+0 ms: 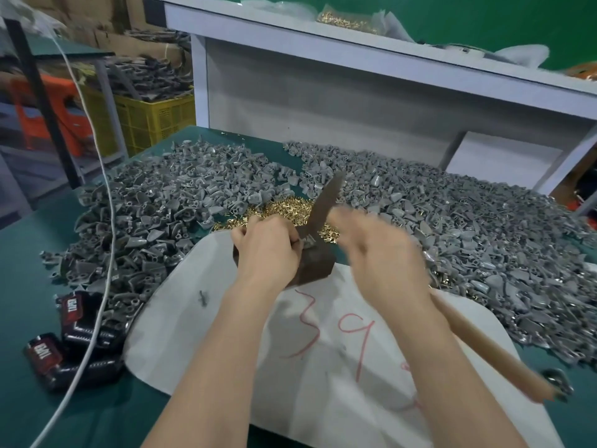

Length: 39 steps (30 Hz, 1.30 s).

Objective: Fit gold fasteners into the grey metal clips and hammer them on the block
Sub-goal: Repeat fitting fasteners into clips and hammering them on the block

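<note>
The left hand (268,250) rests on top of the block (315,268), its fingers (292,236) curled and pinching a small grey piece against the block's upper face. It looks like a clip (308,242), though the fingers hide most of it. The right hand (381,250) is blurred; it is clenched round the hammer (324,202). The dark head stands tilted above the block, just past the left fingertips, and the wooden handle runs out under the wrist toward the lower right.

The block is dark and sits on the far edge of a white sheet (323,367) marked with a red "39". Just behind the block lies a loose pile of gold fasteners (284,210), touching the sheet's edge. Around that pile a wide heap of grey clips (161,205) spreads left and right over the green tabletop (38,237). On the right it runs up against the sheet.

At the left, near the sheet's corner, lie black packs (77,313) with red labels, and a white cable (106,221) crosses them. On the shelf (355,56) above the tabletop, a clear bag (347,21) holds more gold fasteners. Beyond the tabletop's left end, a yellow crate (155,121) is filled above its rim with grey metal parts.
</note>
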{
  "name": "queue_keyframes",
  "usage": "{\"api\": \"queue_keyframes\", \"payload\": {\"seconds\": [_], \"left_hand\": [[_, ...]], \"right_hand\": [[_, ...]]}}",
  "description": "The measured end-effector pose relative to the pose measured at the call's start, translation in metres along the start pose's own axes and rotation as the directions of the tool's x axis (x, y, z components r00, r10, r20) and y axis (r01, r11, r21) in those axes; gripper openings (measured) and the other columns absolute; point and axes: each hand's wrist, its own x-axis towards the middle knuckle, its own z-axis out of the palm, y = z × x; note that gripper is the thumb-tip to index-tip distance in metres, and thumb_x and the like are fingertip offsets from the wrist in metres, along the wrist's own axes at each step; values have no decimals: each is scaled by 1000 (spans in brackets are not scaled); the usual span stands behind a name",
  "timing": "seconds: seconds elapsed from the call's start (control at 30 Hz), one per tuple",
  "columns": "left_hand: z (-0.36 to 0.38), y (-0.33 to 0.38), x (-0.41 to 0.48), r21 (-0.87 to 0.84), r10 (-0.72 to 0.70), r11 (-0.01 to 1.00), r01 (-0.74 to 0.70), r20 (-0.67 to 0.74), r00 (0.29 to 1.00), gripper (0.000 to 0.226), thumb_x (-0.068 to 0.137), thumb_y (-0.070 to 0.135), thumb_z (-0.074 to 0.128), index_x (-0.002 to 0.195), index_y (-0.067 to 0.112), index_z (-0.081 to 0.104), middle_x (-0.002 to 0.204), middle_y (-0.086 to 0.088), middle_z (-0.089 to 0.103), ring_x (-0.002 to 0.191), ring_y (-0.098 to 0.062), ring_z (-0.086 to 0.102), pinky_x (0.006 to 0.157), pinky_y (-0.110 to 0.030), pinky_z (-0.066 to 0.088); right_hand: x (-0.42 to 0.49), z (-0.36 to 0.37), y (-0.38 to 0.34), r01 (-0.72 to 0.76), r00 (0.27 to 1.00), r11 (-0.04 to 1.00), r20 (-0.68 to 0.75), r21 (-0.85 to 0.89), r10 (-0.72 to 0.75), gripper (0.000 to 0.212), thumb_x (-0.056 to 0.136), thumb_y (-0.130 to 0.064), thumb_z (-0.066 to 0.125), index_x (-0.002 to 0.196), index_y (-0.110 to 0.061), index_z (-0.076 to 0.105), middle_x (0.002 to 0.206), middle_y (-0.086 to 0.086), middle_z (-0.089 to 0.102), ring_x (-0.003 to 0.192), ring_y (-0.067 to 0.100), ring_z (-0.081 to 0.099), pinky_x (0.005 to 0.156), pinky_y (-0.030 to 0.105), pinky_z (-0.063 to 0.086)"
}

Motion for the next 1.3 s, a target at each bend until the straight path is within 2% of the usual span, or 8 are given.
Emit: {"api": "queue_keyframes", "payload": {"seconds": [0.07, 0.23, 0.37, 0.53, 0.63, 1.07, 1.2, 1.3], "left_hand": [[0, 0, -1, 18, 2, 1000, -2, -4, 1000, 11, 88, 24, 61, 81, 26, 70, 101, 6, 65, 108, -24, 44, 78, -32, 15], [1, -2, 0, 2, 14, 1000, -14, -7, 1000, 11, 88, 24, 62, 80, 22, 70, 98, 5, 65, 105, -24, 44, 78, -33, 16], [0, 0, 1, 48, 14, 999, -14, 0, 1000, 13, 89, 25, 59, 82, 25, 69, 100, 5, 64, 106, -24, 44, 79, -34, 17], [1, -1, 0, 24, 7, 1000, -7, -17, 1000, 12, 88, 24, 61, 83, 22, 70, 99, 4, 66, 107, -24, 44, 79, -33, 16], [-2, 0, -1, 61, 16, 998, -16, 3, 1000, 14, 90, 26, 57, 84, 23, 70, 102, 5, 64, 108, -25, 44, 78, -33, 17], [-2, 1, -2, 21, -10, 1000, 10, 9, 1000, 8, 90, 28, 62, 88, 26, 70, 105, 7, 64, 107, -22, 42, 81, -34, 18], [-2, 1, -2, 4, 3, 1000, -3, 4, 1000, 11, 92, 27, 59, 91, 26, 70, 108, 6, 62, 108, -24, 42, 80, -33, 17], [-2, 2, -1, -39, 34, 999, -34, 0, 999, 13, 92, 29, 57, 95, 27, 70, 109, 6, 60, 110, -24, 42, 86, -34, 23]], "right_hand": [[-4, 5, 2, -27, 988, 997, 147, -69, 37, 40, 95, -26, 53, 132, -41, 50, 121, -4, 64, 107, 23, 61, 91, 37, 49], [-3, 3, 2, 9, 984, 990, -180, 137, 16, 37, 95, -22, 55, 130, -35, 55, 123, -17, 61, 112, 17, 60, 94, 31, 46], [-6, 10, 2, 4, 985, 999, 172, -35, 2, 41, 95, -26, 52, 133, -41, 49, 120, -5, 65, 110, 21, 61, 92, 37, 49], [2, 2, 1, -15, 993, 985, -110, 174, 34, 39, 96, -24, 52, 133, -35, 51, 123, -10, 63, 108, 11, 62, 95, 35, 49], [-4, 11, 3, -24, 985, 1000, 172, 2, 23, 42, 94, -25, 54, 133, -39, 49, 122, -8, 65, 108, 18, 62, 94, 35, 49], [12, 31, 54, -408, 785, 905, 459, -121, 415, 37, 100, -40, 38, 110, -16, 64, 70, -2, 54, 63, 17, 51, 54, 27, 37], [15, 31, 50, -294, 855, 925, 366, -241, 367, 29, 98, -36, 45, 116, -22, 63, 102, 8, 61, 78, 25, 57, 67, 29, 43], [20, 28, 33, -214, 951, 971, 250, 110, 182, 34, 93, -32, 54, 127, -30, 56, 113, -2, 61, 93, 13, 59, 87, 32, 48]]}}
